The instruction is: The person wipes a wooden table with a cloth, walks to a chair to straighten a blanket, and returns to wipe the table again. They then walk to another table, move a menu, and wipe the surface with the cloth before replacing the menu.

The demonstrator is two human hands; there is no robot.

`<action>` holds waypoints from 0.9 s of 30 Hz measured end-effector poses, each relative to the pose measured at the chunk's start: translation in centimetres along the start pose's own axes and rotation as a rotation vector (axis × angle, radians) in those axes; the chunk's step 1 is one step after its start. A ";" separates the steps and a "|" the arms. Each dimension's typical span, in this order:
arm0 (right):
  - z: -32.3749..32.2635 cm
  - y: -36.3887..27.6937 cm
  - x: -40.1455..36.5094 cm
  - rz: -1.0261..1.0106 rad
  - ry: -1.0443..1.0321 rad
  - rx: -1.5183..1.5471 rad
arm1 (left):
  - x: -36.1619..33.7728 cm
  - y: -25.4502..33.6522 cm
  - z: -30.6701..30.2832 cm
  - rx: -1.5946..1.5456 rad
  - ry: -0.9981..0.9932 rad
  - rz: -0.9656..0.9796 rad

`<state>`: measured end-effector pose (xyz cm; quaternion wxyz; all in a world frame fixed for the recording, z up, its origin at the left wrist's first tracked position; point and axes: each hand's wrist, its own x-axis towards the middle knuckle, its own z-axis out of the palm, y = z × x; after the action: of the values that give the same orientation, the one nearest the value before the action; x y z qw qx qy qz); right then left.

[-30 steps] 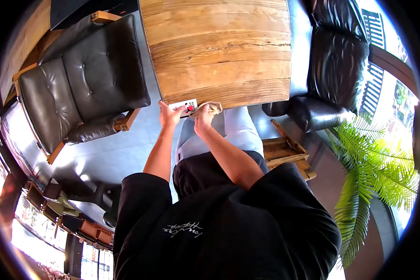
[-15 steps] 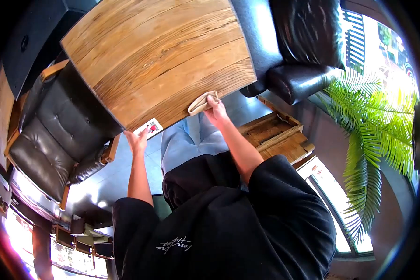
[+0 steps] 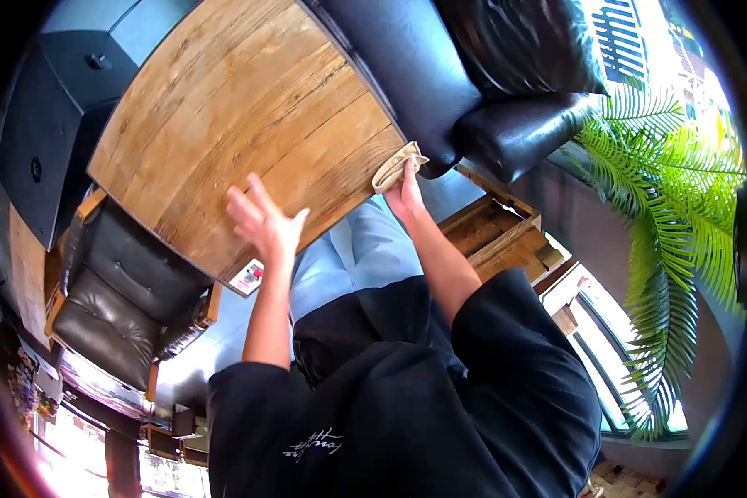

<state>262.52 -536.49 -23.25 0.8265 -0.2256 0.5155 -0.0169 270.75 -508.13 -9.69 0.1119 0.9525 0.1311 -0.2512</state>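
Note:
My right hand [image 3: 406, 196] grips a folded beige cloth [image 3: 397, 168] at the near right corner of the wooden table [image 3: 249, 108]. Over the near part of the tabletop, my left hand [image 3: 264, 222] has its fingers spread and holds nothing. A small white card [image 3: 246, 277] with a red print lies at the table's near left corner, partly covered by my left forearm.
A dark leather armchair [image 3: 120, 299] stands left of the table, and a black leather sofa [image 3: 407, 75] runs along its right side. Black box-shaped furniture [image 3: 46, 133] is at the far left. At right are a wooden crate [image 3: 506, 241] and a green palm [image 3: 639, 216].
My left hand has left the card at the corner and moved up and right over the tabletop, fingers spreading. My right hand has carried the cloth right along the near edge to the corner.

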 end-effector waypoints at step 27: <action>41.5 -2.2 16.7 -0.715 -0.370 -1.685 | 6.2 11.7 2.6 0.087 -0.219 -0.122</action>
<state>306.41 -528.03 -21.28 0.4049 -0.8949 0.1181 0.1455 278.36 -518.68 -13.28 0.0685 0.9135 0.1649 -0.3656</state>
